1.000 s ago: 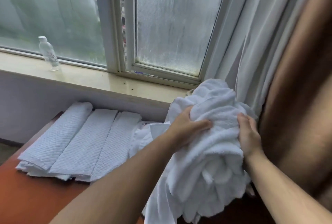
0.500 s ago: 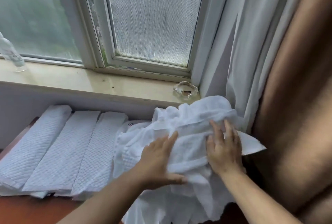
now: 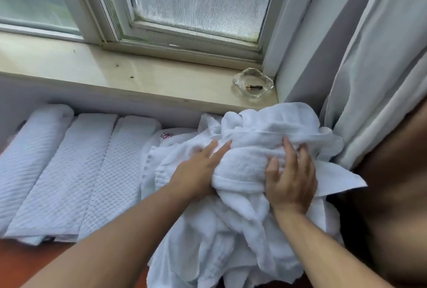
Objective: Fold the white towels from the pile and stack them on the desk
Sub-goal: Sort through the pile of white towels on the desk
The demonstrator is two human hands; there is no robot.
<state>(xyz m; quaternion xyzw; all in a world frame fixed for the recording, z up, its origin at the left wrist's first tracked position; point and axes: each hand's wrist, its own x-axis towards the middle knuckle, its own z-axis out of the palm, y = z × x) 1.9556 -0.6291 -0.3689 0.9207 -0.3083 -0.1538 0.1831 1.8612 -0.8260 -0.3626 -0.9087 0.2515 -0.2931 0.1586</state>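
Far to the left of the person's fingers, three folded towels [image 3: 57, 172] lie side by side on the bench [image 3: 20, 262], long strips running toward the wall under the sill [image 3: 115, 77], each touching its neighbour. Just left of the left fingertips a small pink embroidered mark [image 3: 166, 135] shows on a white cloth.

The left hand [image 3: 196, 172] lies flat on the pile [image 3: 231, 230], fingers [image 3: 221, 149] straight and close together, pressing into the crumpled towels; its thumb is tucked under a fold, so I cannot tell whether it pinches anything. The pile (a big rumpled heap of white terry) sits on the bench under both hands and spills over the near edge.

The right hand [image 3: 291, 181] rests on the top of the same heap, fingers loosely spread and a little bent, fingertips pushing into a hemmed band of towel; whether they hold it is not clear.

Beyond the right fingertips, up on the sill, stands a glass ashtray [image 3: 253, 85] with a dark stub in it. To the right of the fingers hang a pale curtain [image 3: 369, 80] and then a brown one [image 3: 397, 195], the heap touching the pale one.
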